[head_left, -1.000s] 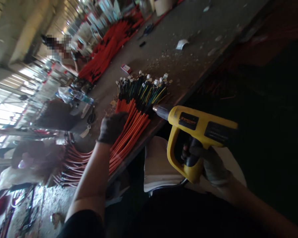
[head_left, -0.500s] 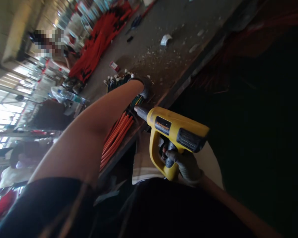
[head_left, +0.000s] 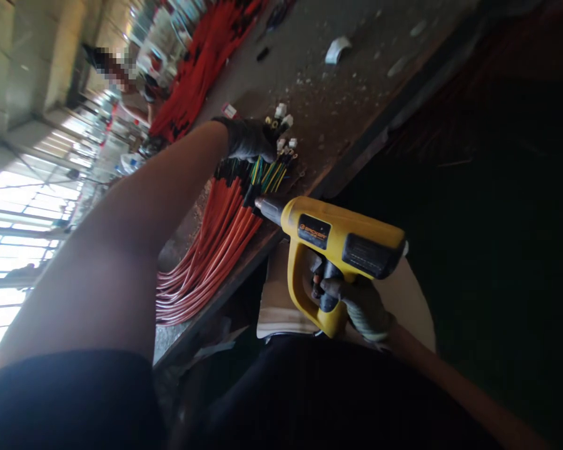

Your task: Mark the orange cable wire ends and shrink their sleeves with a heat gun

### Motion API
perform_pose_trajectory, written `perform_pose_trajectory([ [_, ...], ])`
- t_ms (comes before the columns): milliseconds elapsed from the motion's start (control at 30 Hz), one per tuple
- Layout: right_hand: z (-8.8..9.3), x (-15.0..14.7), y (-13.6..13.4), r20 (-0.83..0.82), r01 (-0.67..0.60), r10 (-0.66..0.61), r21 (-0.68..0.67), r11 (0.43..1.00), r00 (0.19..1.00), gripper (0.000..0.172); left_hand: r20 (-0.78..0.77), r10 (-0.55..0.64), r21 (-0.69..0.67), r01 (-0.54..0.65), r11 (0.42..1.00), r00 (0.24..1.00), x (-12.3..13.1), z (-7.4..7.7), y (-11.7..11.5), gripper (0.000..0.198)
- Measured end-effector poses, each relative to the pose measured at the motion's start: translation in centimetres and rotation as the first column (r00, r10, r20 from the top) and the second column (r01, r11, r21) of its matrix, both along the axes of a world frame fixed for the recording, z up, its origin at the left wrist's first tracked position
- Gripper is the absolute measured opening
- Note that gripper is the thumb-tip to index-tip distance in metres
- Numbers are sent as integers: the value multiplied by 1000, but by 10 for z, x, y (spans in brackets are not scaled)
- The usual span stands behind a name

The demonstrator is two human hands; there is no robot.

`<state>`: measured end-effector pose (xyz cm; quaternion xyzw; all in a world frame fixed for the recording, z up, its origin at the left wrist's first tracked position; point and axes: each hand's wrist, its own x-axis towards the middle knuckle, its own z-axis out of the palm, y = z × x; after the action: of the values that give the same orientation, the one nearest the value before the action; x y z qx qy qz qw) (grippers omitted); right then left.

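My right hand [head_left: 363, 306], in a pale glove, grips the handle of a yellow heat gun [head_left: 347, 234], a finger at its trigger. The nozzle points left at the dark sleeves of a bundle of orange cables [head_left: 206, 250] lying along the bench edge. My left hand [head_left: 251, 140], in a dark glove, is closed around some cable ends [head_left: 274, 125] at the top of the bundle. White connectors [head_left: 281, 112] and ring terminals poke out past its fingers. Below it, green and yellow-green wires [head_left: 272, 178] fan out from the other cables.
The brown workbench [head_left: 319, 106] runs diagonally, littered with white crumbs and a curved white piece [head_left: 338, 50]. A small red-and-white box [head_left: 229, 110] lies behind my left hand. Farther back are a heap of red cables [head_left: 197, 69] and another person [head_left: 131, 94]. Cardboard [head_left: 281, 294] is below the heat gun.
My left hand has drawn back and up from the bench edge, with cable ends now showing in its grasp. More of the orange bundle shows. The heat gun keeps nearly the same pose.
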<state>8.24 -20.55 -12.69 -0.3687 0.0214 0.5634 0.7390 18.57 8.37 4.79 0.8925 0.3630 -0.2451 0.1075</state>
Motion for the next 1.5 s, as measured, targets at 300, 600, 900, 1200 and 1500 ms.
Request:
perform_pose_trajectory([
  [300,4,1,7,-33,7,-6,48,999,999,28,21,-26,-139,29,990,999,-5,-11,-17,28],
  [600,-1,8,12,-133,85,-77,52,995,988,25,-41,-242,229,244,942,970,-4,-11,-20,18],
  [900,-8,12,10,-201,26,-15,53,998,980,27,21,-153,-252,153,956,988,-11,7,3,19],
  [1200,-6,18,9,-225,17,-15,4,1000,974,29,-108,-298,-286,257,923,948,-7,13,19,17],
  [1500,-4,25,10,-214,43,-38,18,999,976,25,-101,-354,-69,348,935,930,-6,14,3,19],
])
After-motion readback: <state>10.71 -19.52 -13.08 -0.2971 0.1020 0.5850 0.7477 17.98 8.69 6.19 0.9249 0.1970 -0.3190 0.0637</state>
